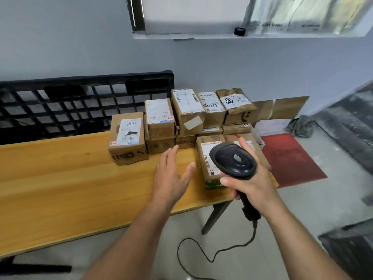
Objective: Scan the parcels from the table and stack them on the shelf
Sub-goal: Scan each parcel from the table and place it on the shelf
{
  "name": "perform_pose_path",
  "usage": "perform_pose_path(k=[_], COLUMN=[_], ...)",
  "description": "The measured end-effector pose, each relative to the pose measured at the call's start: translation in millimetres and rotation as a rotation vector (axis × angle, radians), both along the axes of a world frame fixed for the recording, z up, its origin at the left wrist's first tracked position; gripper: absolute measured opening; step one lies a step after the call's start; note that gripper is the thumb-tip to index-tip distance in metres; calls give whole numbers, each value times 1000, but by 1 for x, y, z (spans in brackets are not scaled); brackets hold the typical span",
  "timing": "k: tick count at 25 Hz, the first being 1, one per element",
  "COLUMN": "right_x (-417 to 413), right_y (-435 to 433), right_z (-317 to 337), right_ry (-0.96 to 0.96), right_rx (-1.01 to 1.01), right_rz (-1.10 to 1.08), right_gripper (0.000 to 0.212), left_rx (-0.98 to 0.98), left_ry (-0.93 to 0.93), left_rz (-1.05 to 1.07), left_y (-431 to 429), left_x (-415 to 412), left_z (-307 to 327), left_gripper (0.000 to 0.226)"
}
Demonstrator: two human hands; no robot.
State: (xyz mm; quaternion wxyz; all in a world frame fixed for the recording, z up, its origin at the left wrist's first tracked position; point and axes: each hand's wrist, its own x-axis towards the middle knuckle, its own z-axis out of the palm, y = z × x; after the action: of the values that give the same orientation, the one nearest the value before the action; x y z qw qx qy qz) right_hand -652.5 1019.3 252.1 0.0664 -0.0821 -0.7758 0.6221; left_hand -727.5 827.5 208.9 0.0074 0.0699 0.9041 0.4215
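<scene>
Several brown cardboard parcels with white labels stand in a cluster at the right end of the wooden table (60, 178). The nearest parcel (203, 158) lies by the table's right front corner, its barcode label facing up. My right hand (252, 184) grips the handle of a black barcode scanner (234, 160), whose head hangs over that parcel. My left hand (171, 174) hovers with straight fingers over the table, just left of the nearest parcel, holding nothing. A single parcel (128, 138) stands furthest left in the cluster.
A black plastic pallet (80, 104) leans on the wall behind the table. The scanner's cable (201, 249) loops on the tiled floor. A red mat (290, 158) lies right of the table, flattened cardboard (282, 109) against the wall. A window ledge (201, 35) is above.
</scene>
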Motion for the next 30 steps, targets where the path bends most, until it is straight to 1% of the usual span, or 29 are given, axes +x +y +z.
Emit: perform_pose_path(k=[2,7,11,14,17,22,23,25,28,30], right_x=[-9,-44,-70,-84,-83,-74,-71,-65,-57,-51], right_y=[22,79,104,115,114,108,105,98,80,63], right_z=[-5,-37,-65,-85,-91,-81,-76,-63,-41,-20], right_ry=[-22,-156,-240,-283,-307,-277,-263,-230,-174,-128], right_rx=[16,-11,-52,-69,-114,-179,-187,-197,-182,-160], right_rz=[-1,116,258,321,367,430,438,457,490,517], right_gripper=[102,108,108,110,111,106,103,99,101,103], left_rx=[7,38,154,251,386,558,571,584,570,563], left_ry=[-54,-234,-422,-563,-620,-654,-666,-651,-597,-523], left_rz=[1,86,187,280,307,255,244,183,105,117], left_y=[19,70,101,111,118,104,96,78,51,33], left_x=[-5,-20,-32,-35,-24,-2,4,16,34,46], left_z=[-3,-22,-46,-65,-70,-58,-53,-39,-17,1], left_gripper=[69,70,69,71,57,52,56,78,111,125])
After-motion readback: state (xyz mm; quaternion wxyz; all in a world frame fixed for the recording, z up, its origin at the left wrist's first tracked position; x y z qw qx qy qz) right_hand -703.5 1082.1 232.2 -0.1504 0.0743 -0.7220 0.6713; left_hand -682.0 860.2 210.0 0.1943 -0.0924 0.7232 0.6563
